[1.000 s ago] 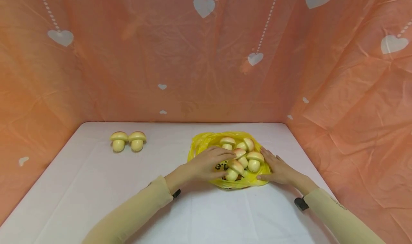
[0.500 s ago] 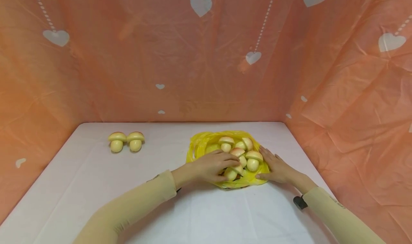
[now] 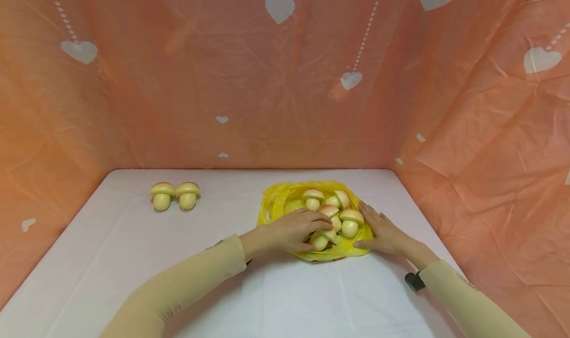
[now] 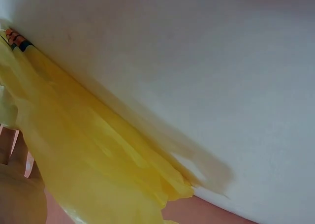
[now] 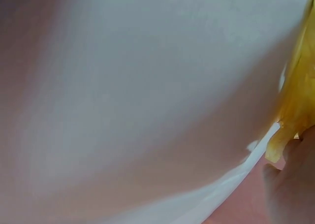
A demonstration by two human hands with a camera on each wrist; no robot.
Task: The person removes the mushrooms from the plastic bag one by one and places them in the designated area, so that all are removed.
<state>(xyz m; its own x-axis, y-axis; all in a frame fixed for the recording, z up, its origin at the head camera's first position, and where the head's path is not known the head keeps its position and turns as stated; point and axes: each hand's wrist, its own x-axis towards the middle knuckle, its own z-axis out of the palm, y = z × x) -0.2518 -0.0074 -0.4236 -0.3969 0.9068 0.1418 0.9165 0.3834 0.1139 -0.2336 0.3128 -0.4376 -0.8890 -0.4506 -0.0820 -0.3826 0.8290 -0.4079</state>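
A yellow plastic bag (image 3: 346, 250) lies with its mouth open, several toy mushrooms inside with pale stems and reddish-tan caps. From its left side my left hand (image 3: 297, 230) reaches in and grips the front toy mushroom (image 3: 318, 241), fingers over the cap and thumb by the stem. Part of that cap is hidden by the fingers. My right hand (image 3: 388, 236) rests against the bag's right edge, its fingers straight and beside another toy mushroom (image 3: 350, 227). Yellow plastic (image 4: 98, 140) fills much of the left wrist view. The right wrist view catches my right hand (image 5: 298, 184) at its edge.
Two more toy mushrooms (image 3: 162, 201) stand side by side at the back left of the white-covered table (image 3: 111, 244). Orange sheeting (image 3: 196, 95) printed with pale hearts walls in the back and both sides.
My left hand has moved slightly right and its fingers have closed over the front toy mushroom. The right hand stays by the bag's edge. The view has shifted a little.
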